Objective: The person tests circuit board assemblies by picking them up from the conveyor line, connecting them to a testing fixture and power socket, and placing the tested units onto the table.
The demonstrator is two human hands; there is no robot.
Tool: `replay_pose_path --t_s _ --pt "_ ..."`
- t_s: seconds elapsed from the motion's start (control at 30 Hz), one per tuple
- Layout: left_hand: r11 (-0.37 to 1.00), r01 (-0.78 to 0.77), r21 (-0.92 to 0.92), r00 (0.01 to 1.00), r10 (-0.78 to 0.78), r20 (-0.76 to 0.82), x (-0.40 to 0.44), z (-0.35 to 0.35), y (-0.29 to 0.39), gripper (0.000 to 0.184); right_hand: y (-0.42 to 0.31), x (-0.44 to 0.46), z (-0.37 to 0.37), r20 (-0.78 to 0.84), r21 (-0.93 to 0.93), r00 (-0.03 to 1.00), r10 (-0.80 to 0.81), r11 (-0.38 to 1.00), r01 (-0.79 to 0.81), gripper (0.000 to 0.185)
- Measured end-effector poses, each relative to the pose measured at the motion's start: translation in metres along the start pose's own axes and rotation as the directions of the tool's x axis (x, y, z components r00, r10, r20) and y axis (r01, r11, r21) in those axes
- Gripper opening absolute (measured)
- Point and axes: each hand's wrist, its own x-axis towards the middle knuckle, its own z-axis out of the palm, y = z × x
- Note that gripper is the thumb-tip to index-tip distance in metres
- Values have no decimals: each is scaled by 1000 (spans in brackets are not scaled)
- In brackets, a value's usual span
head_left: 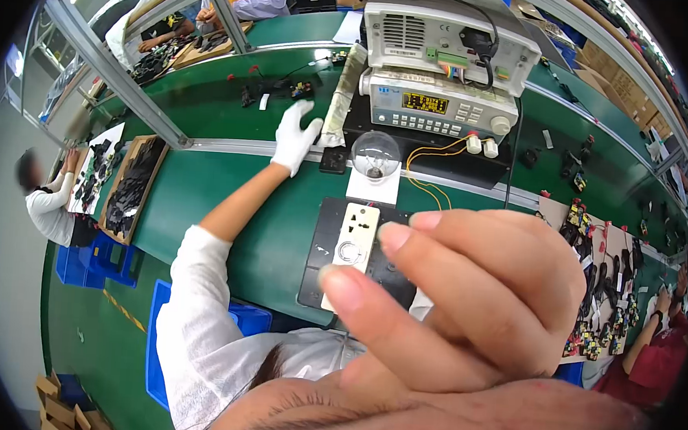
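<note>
View: head camera, looking down over a green bench (195,194).
Left hand (293,139): white-gloved, stretched across the metal rail (230,146), its fingers straight and the thumb standing apart from them.
Nearest to the left hand: a small black-and-yellow part (302,91) on the green surface beyond the rail, just past the fingertips; a white slip (264,101) lies near it.
Right hand (497,287): bare, raised close to the lens, fingers curled, with a gap between thumb and forefinger tips.
Behind the right hand: a cream socket strip (357,220) on a black board (322,253), partly covered by the hand.
Bulb: clear glass bulb (375,154) over a white pad (361,188).
Instruments: meter with lit display (445,103), yellow wires (434,151) at its front; another unit (449,44) above, its back showing.
Co-workers: person in white (49,209) at left; dark-red sleeve (654,364) at right.
</note>
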Motion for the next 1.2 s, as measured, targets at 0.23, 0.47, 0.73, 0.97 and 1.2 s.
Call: replay_pose_path --t_s 0.23,0.47,0.73,0.97,1.2 --pt "782 147 606 985 -174 -15 68 35 -69 57 15 5 8 -243 -214 958 -153 972 101 31" --pt "754 178 632 976 -217 -17 68 43 -58 49 -27 9 -1 202 207 894 400 875 -438 37" --pt "681 195 706 966 -259 -17 64 55 -43 51 4 15 -4 428 166 837 341 881 -443 44" --pt "698 180 693 966 -257 7 63 59 -35 51 -26 52 -24 678 -37 371 635 533 -845 68" --pt "703 197 684 963 -268 -2 65 70 -38 53 -35 29 -25 608 -41 556 566 722 -691 74"
